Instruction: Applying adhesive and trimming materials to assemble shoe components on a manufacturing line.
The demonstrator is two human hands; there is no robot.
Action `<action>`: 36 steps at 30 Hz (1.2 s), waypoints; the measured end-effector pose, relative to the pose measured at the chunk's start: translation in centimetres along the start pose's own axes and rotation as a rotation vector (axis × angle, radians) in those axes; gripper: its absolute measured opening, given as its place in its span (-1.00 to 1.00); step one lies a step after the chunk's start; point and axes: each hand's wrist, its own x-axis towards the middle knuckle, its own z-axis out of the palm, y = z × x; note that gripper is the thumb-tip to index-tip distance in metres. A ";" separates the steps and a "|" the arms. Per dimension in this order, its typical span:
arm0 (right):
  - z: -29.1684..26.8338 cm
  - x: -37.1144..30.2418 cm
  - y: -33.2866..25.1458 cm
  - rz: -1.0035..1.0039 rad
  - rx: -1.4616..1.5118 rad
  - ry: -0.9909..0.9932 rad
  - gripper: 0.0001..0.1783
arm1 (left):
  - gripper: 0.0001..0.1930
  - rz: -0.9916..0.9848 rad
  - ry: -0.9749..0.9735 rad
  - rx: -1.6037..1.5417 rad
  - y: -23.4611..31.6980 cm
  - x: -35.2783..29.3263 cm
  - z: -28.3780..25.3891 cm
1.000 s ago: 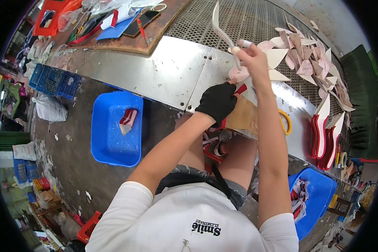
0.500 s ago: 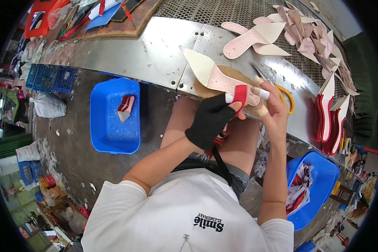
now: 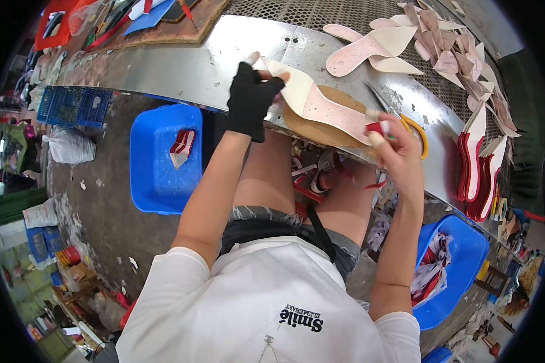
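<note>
A pointed shoe insole (image 3: 333, 112), cream at the toe and pink at the heel, lies slantwise over a brown pad (image 3: 303, 128) at the bench edge. My left hand (image 3: 251, 100), in a black fingerless glove, is closed on its pointed toe end. Beside the heel end is my right hand (image 3: 401, 148), with pale wraps on its fingertips. Its thumb and fingers pinch a small red strip (image 3: 378, 127). Whether the strip touches the heel is hard to tell. Yellow-handled scissors (image 3: 415, 137) lie just beyond my right hand.
More insoles (image 3: 357, 53) lie past the pad, beside a heap of pinkish pieces (image 3: 451, 51). Red-edged insoles (image 3: 470, 160) are stacked at the right. Blue bins (image 3: 166, 187) stand on the floor at both sides. A cutting board (image 3: 181, 33) lies far left.
My left hand has moved from the heel to the toe end, up and left. The red strip, earlier stretched across the heel by my left hand, is now bunched in my right fingers.
</note>
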 end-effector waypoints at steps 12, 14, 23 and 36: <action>0.7 0.7 -0.3 -0.297 -0.539 0.067 -0.86 | -0.60 0.823 -0.405 0.969 5.1 0.0 1.4; 1.0 0.7 -0.8 -0.368 -0.411 0.149 -0.86 | -0.63 0.796 -0.417 1.007 4.5 0.0 1.7; 4.6 4.9 -1.3 -0.134 0.053 0.106 -0.89 | -0.78 0.705 -0.455 0.744 4.4 0.0 1.5; 6.7 7.3 -0.3 -0.302 -0.279 0.198 -0.81 | -0.80 0.756 -0.438 0.644 3.3 0.8 1.5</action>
